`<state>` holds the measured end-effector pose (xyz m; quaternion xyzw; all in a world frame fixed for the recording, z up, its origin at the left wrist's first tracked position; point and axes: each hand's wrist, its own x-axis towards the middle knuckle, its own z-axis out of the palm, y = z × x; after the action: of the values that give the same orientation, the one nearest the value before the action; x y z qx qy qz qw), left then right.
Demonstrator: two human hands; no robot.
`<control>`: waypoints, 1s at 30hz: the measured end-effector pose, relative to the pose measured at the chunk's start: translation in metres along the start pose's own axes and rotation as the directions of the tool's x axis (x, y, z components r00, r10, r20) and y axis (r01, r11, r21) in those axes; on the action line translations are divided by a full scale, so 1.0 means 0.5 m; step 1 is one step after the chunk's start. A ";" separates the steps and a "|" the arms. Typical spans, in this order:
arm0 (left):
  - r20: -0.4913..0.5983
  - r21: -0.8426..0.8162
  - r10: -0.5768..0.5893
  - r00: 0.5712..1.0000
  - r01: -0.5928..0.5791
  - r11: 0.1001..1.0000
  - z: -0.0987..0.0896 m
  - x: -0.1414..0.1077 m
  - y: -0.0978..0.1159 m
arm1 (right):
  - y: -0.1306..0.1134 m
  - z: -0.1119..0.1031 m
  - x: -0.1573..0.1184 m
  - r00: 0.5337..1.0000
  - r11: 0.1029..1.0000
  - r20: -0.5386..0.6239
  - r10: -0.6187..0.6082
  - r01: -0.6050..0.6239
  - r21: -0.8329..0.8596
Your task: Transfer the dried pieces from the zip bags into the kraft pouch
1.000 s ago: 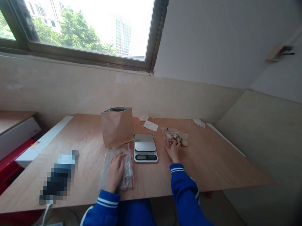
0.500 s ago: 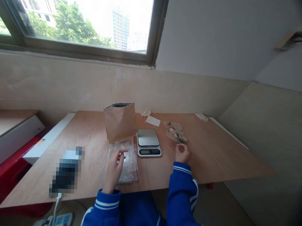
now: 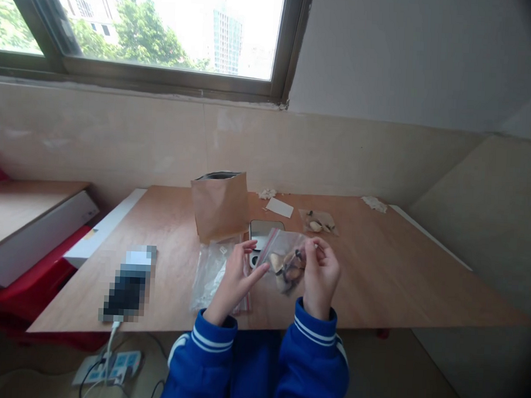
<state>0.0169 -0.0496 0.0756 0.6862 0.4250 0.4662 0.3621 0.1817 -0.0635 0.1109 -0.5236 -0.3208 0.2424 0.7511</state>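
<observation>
A clear zip bag (image 3: 288, 265) with brown and pale pieces inside hangs tilted in front of the scale. My right hand (image 3: 321, 275) pinches its right side. Close to the bag's left edge, my left hand (image 3: 239, 280) has its thumb and fingers apart and holds nothing. The kitchen scale (image 3: 259, 234) is partly hidden behind the bag and my left hand. Another filled bag (image 3: 318, 222) lies farther back on the right. Flat clear bags (image 3: 209, 273) lie beside and beneath my left hand.
A brown paper pouch (image 3: 221, 206) stands open-topped left of the scale. A white card (image 3: 280, 208) lies behind it. A pixelated device (image 3: 127, 287) with a cable is at the table's left. Crumpled white scraps (image 3: 374, 204) lie at the back right edge.
My right hand has lifted one filled bag off the table and brought it left, before the scale. My left hand has moved right, towards the bag. The camera view has shifted slightly.
</observation>
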 end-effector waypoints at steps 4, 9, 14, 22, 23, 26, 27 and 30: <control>0.184 -0.064 -0.089 0.979 0.102 0.993 -0.003 -0.001 -0.007 | 0.029 0.019 -0.037 0.995 0.998 0.074 0.065 -0.064 -0.016; -0.055 -0.197 -0.147 0.988 0.133 0.971 0.010 -0.013 -0.007 | 0.063 0.054 -0.082 0.982 0.937 -0.057 -0.182 0.156 -0.314; -0.198 -0.230 -0.128 0.972 0.081 0.970 0.017 -0.002 0.026 | 0.066 0.087 -0.122 0.929 0.939 0.320 -0.183 0.261 -0.222; -0.162 -0.138 -0.085 0.983 0.063 0.988 0.021 -0.015 0.052 | 0.063 0.077 -0.119 0.839 0.957 0.520 -0.164 0.262 -0.121; -0.167 -0.132 -0.089 0.982 0.067 0.989 0.021 -0.016 0.052 | 0.064 0.076 -0.118 0.833 0.958 0.528 -0.165 0.263 -0.116; -0.182 -0.119 -0.097 0.978 0.076 0.990 0.018 -0.017 0.048 | 0.063 0.073 -0.116 0.829 0.960 0.534 -0.162 0.258 -0.109; -0.190 -0.116 -0.099 0.977 0.078 0.990 0.015 -0.018 0.046 | 0.061 0.073 -0.116 0.828 0.962 0.538 -0.158 0.251 -0.104; -0.198 -0.098 -0.122 0.973 0.105 0.990 0.010 -0.020 0.041 | 0.058 0.067 -0.113 0.811 0.981 0.574 -0.108 0.182 -0.073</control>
<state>0.0245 -0.0673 0.0892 0.5932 0.4779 0.5304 0.3722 0.1180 -0.0721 0.0788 -0.4474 -0.5832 0.3085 0.6038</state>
